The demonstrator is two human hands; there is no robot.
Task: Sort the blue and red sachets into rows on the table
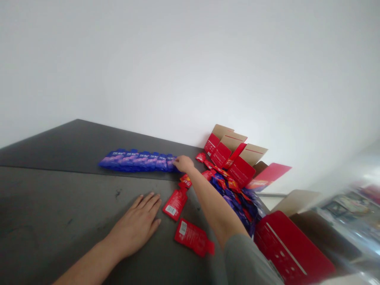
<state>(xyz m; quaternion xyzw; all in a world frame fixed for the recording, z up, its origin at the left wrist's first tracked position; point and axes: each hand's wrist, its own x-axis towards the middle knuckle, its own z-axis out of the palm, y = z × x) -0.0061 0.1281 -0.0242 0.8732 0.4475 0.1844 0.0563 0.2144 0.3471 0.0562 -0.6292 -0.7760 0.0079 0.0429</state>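
Observation:
My left hand [137,223] lies flat on the dark table with its fingers stretched out and nothing in it. My right hand [184,163] reaches forward to the right end of an overlapping row of blue-purple pouches [139,160]. Its thumb and fingers pinch the last blue pouch [171,162] of that row, which is partly hidden by the hand. Between my arms lie two red pouches, one tilted red pouch [175,204] near my left fingertips and another red pouch [192,236] closer to me. Both show white barcode labels.
Right of my forearm, a heap of blue and red pouches [234,198] spreads along the table. Several open red cartons [242,170] stand behind it against the white wall. A larger open red box [291,245] sits at the lower right. The dark mat [74,138] runs along the wall.

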